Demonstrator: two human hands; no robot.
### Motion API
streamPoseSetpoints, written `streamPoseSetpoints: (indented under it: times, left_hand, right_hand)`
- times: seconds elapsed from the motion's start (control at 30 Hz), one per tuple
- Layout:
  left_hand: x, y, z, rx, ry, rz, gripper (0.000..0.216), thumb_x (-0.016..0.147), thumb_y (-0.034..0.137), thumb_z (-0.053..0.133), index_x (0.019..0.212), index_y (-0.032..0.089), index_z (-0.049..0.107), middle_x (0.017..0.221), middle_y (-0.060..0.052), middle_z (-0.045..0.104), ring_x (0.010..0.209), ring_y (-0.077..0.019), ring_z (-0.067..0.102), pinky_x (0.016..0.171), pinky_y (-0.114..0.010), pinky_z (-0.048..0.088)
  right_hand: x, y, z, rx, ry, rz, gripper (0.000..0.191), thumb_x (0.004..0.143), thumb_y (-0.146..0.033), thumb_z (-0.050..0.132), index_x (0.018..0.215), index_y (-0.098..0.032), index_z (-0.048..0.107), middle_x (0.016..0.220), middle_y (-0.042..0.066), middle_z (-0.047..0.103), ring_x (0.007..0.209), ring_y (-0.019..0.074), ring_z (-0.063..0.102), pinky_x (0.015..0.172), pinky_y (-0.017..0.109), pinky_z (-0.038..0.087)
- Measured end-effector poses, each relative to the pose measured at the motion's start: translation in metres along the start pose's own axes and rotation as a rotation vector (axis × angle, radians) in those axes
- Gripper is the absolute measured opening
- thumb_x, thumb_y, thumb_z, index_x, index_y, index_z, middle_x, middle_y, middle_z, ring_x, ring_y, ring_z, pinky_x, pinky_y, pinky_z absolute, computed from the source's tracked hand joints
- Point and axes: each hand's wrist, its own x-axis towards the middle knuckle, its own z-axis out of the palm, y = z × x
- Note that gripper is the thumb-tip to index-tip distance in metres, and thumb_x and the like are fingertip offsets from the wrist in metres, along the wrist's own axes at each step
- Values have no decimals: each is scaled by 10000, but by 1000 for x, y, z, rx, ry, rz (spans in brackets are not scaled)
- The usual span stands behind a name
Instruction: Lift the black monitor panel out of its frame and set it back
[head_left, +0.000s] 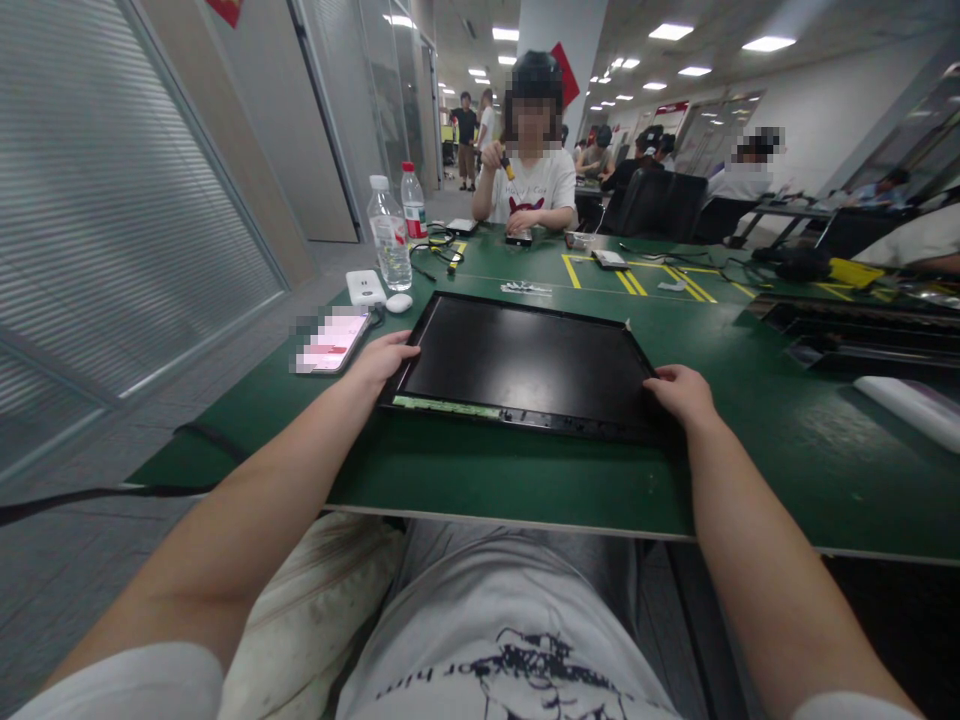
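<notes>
- Screen panel (pixel 517 360): at the dial's centre, on or just above the green table (pixel 525 490); which of the two cannot be told.
- Left hand (pixel 386 358): at nine o'clock, clamped on the panel's side edge.
- Right hand (pixel 681 395): at three o'clock, well apart from the left, gripping the opposite edge with the thumb on top.
- Clear bottle (pixel 390 245): toward ten o'clock, see-through ribbed plastic, white cap on; its fill level is hard to tell.
- Red-capped bottle (pixel 414 208): just behind it toward eleven, with a red-and-white label; contents unclear.
- Panel surface: smooth, dark and faintly reflective, a rectangle in a thin black frame; a pale green strip (pixel 446 406) runs along its six-to-eight o'clock edge.
- White rounded object (pixel 399 303): glossy, pebble-shaped, near ten o'clock, in front of the clear bottle.
- Phone (pixel 334 340): flat, lit pink, at nine, beyond the left hand.
- Long white bar (pixel 911 410): smooth, round-ended, past three.
- Co-worker's hand (pixel 493 157): at twelve, raised, holding a yellow-and-black tool (pixel 508 168).
</notes>
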Motion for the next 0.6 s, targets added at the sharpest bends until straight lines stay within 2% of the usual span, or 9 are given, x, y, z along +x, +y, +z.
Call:
streamPoseSetpoints:
  times: [0.2, 0.43, 0.6]
  left_hand:
    - [3, -2, -1, 24, 7, 3, 637, 795, 1, 762, 1405, 176, 711, 755, -43, 782, 543, -205, 703, 598, -314, 603]
    - [3, -3, 0, 50, 9, 19, 604, 805, -24, 712, 1377, 169, 726, 705, -21, 759, 520, -197, 675, 580, -300, 576]
    - [5, -5, -1, 182, 69, 85, 551, 741, -13, 786, 1265, 156, 775, 834, -70, 804, 639, -227, 739, 634, -299, 577]
  right_hand:
    - [1, 1, 1, -11, 6, -1, 219, 776, -258, 749, 984, -194, 771, 951, 107, 748, 951, 282, 714, 900, 383, 557]
    - [2, 1, 2, -2, 15, -4, 182, 764, -258, 760, 938, -204, 762, 916, 98, 747, 935, 281, 713, 891, 379, 557]
    - [3, 2, 3, -6, 13, -8, 185, 767, -254, 758, 943, -200, 764, 919, 98, 747, 938, 279, 715, 890, 375, 557]
